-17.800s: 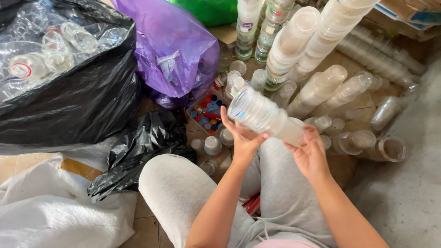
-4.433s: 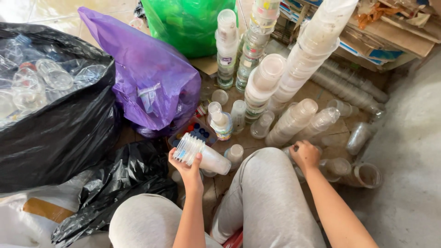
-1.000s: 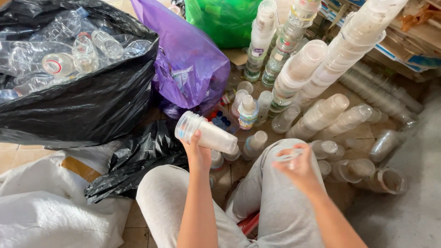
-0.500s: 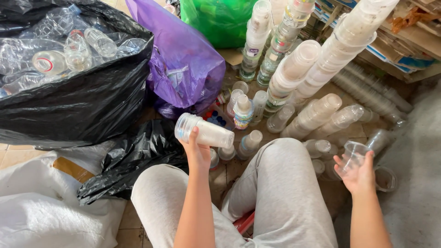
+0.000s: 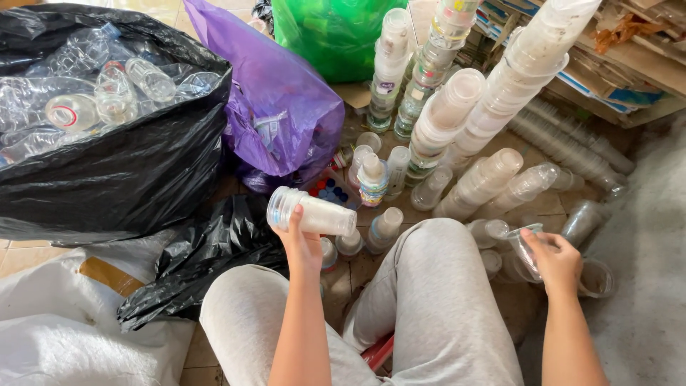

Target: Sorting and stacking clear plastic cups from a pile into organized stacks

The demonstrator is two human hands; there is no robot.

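My left hand (image 5: 303, 243) holds a short stack of clear plastic cups (image 5: 311, 213) on its side above my left knee. My right hand (image 5: 556, 259) grips a single clear plastic cup (image 5: 527, 244) low at the right, beside my right knee. Around that hand several loose clear cups (image 5: 593, 277) lie on the floor. I sit with both knees in grey trousers (image 5: 429, 300) raised.
A black bag full of clear plastic bottles (image 5: 107, 129) stands at the left, a purple bag (image 5: 275, 107) and a green bag (image 5: 336, 32) behind. Tall stacks of nested cups (image 5: 457, 114) lean across the back right. An empty black bag (image 5: 207, 257) and a white sack (image 5: 78, 336) lie near-left.
My right hand has moved slightly left and down with the single clear cup. My left hand keeps the cup stack in about the same place.
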